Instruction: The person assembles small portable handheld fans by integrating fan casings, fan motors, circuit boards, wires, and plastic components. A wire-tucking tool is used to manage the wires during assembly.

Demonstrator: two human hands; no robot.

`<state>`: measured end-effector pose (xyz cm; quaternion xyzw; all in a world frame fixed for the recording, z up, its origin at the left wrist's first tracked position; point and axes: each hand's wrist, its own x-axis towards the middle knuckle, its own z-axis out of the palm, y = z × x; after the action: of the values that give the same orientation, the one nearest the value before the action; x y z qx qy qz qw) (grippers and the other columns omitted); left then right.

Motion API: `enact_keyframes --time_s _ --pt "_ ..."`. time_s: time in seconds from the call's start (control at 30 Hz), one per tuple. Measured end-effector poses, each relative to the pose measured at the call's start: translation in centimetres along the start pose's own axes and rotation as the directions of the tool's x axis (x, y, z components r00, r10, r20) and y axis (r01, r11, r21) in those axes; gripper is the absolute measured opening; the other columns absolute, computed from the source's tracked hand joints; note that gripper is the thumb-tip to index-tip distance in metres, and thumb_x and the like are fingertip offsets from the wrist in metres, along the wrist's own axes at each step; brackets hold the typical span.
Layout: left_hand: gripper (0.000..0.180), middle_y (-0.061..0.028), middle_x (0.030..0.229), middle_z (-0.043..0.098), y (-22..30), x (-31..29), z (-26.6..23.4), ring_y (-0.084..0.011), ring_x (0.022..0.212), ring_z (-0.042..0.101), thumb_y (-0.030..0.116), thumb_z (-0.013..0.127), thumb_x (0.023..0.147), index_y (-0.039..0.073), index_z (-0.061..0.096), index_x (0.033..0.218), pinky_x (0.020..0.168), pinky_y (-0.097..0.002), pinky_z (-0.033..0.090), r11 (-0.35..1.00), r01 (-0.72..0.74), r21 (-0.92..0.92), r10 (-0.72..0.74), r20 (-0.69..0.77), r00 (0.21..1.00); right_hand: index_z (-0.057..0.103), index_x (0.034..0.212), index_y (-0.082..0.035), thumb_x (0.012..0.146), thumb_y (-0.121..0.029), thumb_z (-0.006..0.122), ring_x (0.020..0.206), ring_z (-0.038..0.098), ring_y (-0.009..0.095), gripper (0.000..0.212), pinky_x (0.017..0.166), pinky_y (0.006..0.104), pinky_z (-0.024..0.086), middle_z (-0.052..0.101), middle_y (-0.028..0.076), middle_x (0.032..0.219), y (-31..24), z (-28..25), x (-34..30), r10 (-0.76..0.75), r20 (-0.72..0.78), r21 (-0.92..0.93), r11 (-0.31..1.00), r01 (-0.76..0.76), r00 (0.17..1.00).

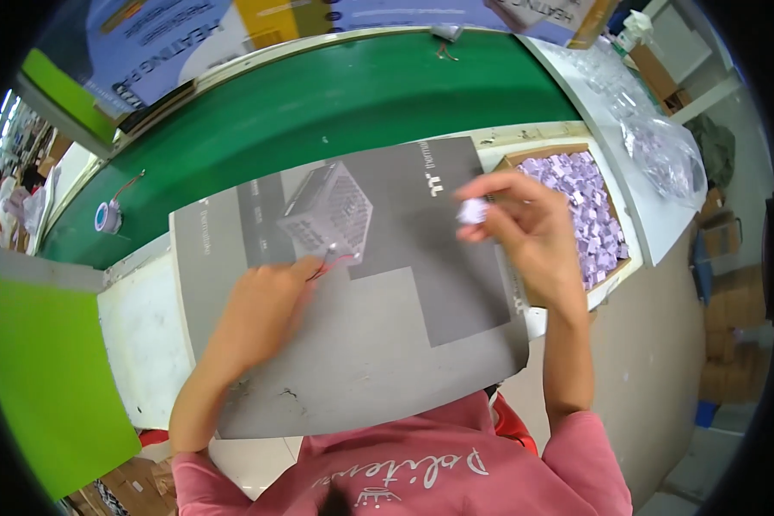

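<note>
My left hand [271, 301] is closed over the grey printed cardboard sheet [361, 344], with its fingertips pinching thin red and dark wires [340, 257]. What the wires join to is too small to make out. Over the sheet's right part, my right hand [533, 236] is raised, pinching a small pale lilac block [472, 211] between thumb and fingers. Close beyond that hand stands an open cardboard box [615, 271], filled with many similar lilac pieces [589, 206]. The two hands are apart.
A green conveyor belt [344, 103] crosses behind the sheet. On it lie a small round part with wires [107, 217] and another wired part [446, 34]. Printed cartons [172, 43] stand beyond. Plastic bags [662, 150] rest on the right side shelf; a lime-green panel [43, 370] borders the left.
</note>
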<state>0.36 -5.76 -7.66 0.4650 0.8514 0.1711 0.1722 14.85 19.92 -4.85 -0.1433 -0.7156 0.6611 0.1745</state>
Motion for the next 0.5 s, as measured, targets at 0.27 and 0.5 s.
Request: enact_keyframes --time_s 0.27,0.5 --pt "0.025 -0.0052 0.082 0.064 -3.1 3.1 -0.5 -0.0131 0.072 0.056 0.016 0.05 0.099 0.004 0.069 0.111 0.067 -0.0307 0.045 0.756 -0.097 -0.647 0.196 0.082 0.977 0.06 0.117 0.002 0.087 -0.005 0.068 0.102 0.062 0.015 0.032 0.093 0.0296 0.05 0.064 0.012 0.116 3.3 7.0 5.5 -0.018 0.437 0.368 0.916 -0.161 0.899" --pt "0.02 -0.006 0.09 0.065 -3.6 3.4 0.4 -0.0112 0.076 0.057 0.01 0.055 0.097 0.001 0.07 0.108 0.071 -0.027 0.048 0.467 -0.153 -0.871 0.179 -0.076 0.981 0.054 0.125 0.001 0.086 0.0 0.065 0.099 0.063 0.02 0.04 0.091 0.0327 0.05 0.061 0.017 0.121 7.2 8.7 7.1 -0.146 0.41 0.651 0.738 -0.177 0.9"
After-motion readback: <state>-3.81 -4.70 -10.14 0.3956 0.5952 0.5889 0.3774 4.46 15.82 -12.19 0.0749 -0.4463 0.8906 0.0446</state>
